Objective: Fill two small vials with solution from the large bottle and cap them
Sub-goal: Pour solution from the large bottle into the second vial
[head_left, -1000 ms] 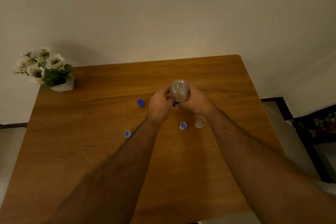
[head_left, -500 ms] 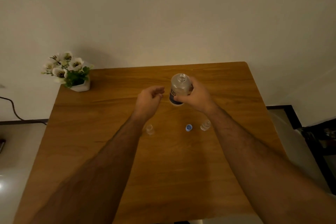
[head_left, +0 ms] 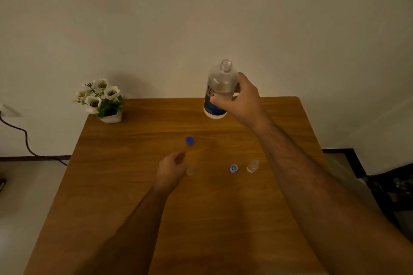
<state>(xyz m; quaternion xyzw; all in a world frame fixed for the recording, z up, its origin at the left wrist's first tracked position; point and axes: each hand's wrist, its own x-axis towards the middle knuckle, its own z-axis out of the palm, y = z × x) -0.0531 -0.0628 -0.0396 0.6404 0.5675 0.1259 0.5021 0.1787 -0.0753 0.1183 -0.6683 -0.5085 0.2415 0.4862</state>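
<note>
- Our right hand (head_left: 242,101) wraps the uncapped large bottle (head_left: 220,89), lifted upright over the table's (head_left: 134,185) far edge, probably to pour
- Left hand (head_left: 171,168), fingers loosely curled, touches a blurred vial (head_left: 190,169); grip unclear
- Second vial (head_left: 253,165) stands right, beside a blue cap (head_left: 233,168)
- Open wood lies near us

Dim warm light, soft shadow behind the plant (head_left: 100,100), slight blur, wide-angle edge bending

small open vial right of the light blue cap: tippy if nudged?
Probably. The vial looks narrow, clear and seemingly empty, so likely light and easily knocked over. It stands uncapped beside the light blue cap, so a tip after filling would likely spill. Once down, it would probably roll.
</note>
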